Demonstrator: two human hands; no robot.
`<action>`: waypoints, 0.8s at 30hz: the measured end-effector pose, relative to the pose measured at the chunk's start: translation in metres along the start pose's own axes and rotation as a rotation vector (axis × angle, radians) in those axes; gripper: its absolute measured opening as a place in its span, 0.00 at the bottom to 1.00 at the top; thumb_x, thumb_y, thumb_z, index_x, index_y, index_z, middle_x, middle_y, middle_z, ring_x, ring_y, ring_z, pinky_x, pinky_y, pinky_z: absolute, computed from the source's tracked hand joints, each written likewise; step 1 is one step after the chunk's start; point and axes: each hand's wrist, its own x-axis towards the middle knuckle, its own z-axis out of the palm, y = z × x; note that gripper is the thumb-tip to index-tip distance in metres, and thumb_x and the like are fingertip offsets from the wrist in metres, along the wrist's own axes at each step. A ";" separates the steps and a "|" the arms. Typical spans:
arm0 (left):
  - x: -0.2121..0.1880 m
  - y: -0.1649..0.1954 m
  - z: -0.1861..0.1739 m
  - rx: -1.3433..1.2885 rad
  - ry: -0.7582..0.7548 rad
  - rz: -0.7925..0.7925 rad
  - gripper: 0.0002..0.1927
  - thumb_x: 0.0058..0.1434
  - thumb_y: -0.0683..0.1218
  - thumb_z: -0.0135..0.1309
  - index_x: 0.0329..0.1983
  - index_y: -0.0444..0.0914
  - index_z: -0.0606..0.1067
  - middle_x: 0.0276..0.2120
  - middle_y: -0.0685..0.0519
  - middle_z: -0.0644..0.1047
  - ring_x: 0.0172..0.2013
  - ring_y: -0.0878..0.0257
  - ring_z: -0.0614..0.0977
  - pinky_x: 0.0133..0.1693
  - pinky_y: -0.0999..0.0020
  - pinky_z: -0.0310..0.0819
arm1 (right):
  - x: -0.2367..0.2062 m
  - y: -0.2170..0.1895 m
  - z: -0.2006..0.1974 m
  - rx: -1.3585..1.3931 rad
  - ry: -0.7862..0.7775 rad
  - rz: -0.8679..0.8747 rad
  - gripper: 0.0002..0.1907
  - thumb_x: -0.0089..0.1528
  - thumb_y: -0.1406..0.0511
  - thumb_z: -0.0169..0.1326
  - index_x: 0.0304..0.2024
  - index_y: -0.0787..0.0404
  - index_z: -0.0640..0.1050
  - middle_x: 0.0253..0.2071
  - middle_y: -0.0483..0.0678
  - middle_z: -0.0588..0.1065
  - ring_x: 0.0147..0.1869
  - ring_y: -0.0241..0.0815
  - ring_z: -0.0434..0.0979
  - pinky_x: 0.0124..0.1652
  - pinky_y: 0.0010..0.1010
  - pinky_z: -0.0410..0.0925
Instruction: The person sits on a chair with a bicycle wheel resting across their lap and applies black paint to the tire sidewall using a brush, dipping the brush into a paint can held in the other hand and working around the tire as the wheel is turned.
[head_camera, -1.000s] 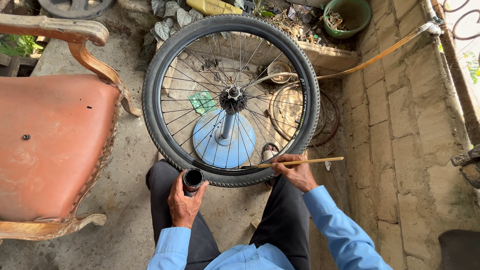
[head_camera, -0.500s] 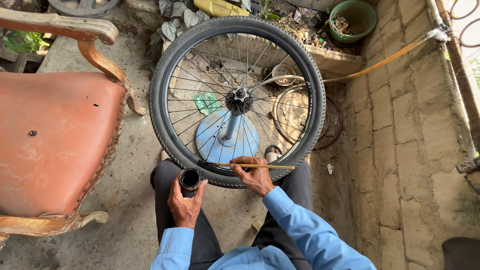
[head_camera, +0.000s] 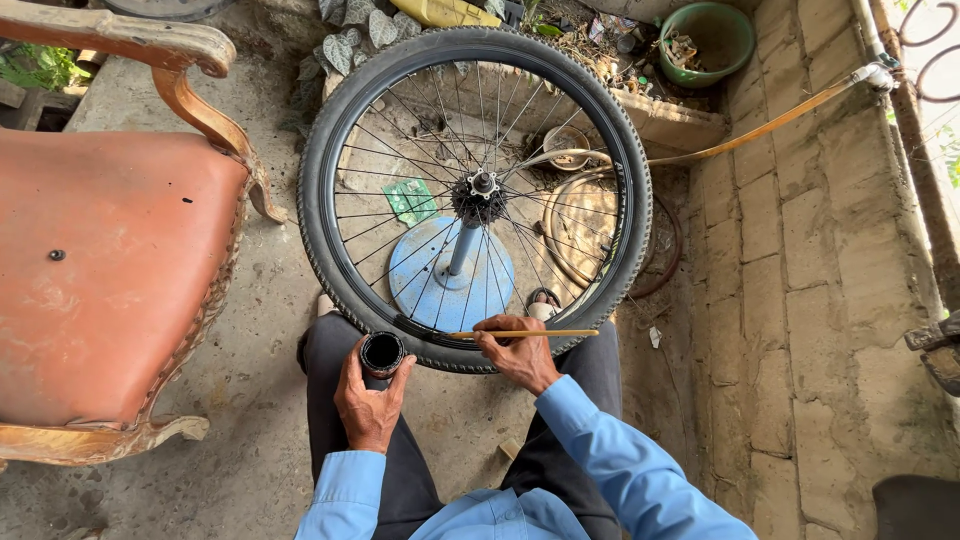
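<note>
While L hand (head_camera: 368, 400) holds black pot (head_camera: 381, 353) | R hand (head_camera: 518, 352) brush (head_camera: 520, 334) on tyre (head_camera: 330, 260)

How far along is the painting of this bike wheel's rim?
Done: a dark coated strip shows on the rim near the left hand, which holds the small black pot. In hand: the right hand lays the thin brush across the near tyre edge. Left: most of the rim looks bare metal.

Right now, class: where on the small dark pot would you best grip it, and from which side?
Grip the small dark pot round its cylindrical wall from below, as the left hand does; its open mouth faces up, so this probably keeps it level and clear for the brush.
</note>
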 end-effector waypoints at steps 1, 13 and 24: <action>0.000 0.000 -0.001 0.009 -0.005 -0.003 0.34 0.52 0.53 0.71 0.56 0.30 0.74 0.50 0.40 0.80 0.49 0.49 0.84 0.50 0.59 0.81 | -0.002 0.003 -0.003 -0.008 0.002 0.004 0.16 0.60 0.59 0.58 0.43 0.62 0.86 0.29 0.51 0.83 0.26 0.38 0.82 0.29 0.31 0.78; 0.000 -0.006 0.001 0.021 -0.024 0.002 0.35 0.52 0.54 0.71 0.57 0.30 0.73 0.52 0.39 0.79 0.50 0.48 0.83 0.52 0.58 0.81 | -0.026 0.030 -0.065 -0.063 0.039 0.016 0.13 0.58 0.62 0.59 0.42 0.60 0.87 0.34 0.50 0.85 0.33 0.39 0.85 0.34 0.33 0.80; 0.000 -0.012 0.004 0.043 -0.040 0.007 0.36 0.52 0.55 0.71 0.58 0.30 0.73 0.53 0.39 0.79 0.52 0.47 0.83 0.53 0.56 0.80 | -0.026 0.064 -0.123 -0.115 0.046 0.103 0.13 0.57 0.65 0.59 0.43 0.59 0.86 0.32 0.49 0.85 0.28 0.38 0.84 0.30 0.30 0.80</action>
